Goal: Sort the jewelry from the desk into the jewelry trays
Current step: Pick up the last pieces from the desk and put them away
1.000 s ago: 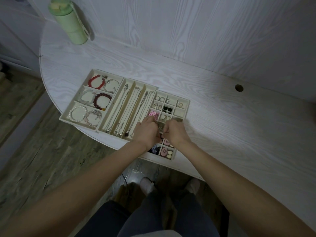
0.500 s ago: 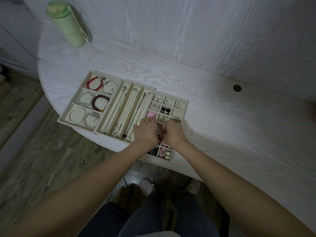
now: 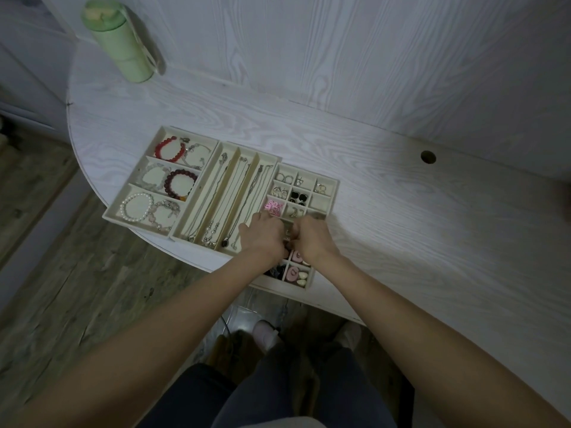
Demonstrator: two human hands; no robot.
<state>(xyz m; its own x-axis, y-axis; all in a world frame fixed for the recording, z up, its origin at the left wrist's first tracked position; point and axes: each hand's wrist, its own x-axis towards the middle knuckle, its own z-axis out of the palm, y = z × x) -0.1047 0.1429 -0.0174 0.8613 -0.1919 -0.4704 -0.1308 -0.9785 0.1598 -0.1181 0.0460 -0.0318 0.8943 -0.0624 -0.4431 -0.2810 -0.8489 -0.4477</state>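
Note:
Three cream jewelry trays lie side by side near the desk's front edge. The bracelet tray (image 3: 135, 171) is on the left and the necklace tray (image 3: 236, 148) in the middle. The grid tray (image 3: 336, 194) with small compartments of rings and earrings is on the right. My left hand (image 3: 265, 235) and my right hand (image 3: 312, 240) meet over the grid tray's middle rows, fingers curled toward each other. Between their fingertips they pinch a small silvery piece (image 3: 288, 235). The compartments under the hands are hidden.
A green bottle (image 3: 121, 44) stands at the desk's far left corner. The white wood-grain desk (image 3: 417, 230) has a cable hole (image 3: 428, 156) at the back right and a curved front edge. My legs and the wooden floor are below.
Both hands stay together over the same spot of the grid tray, with only slight finger movement. The camera has shifted a little.

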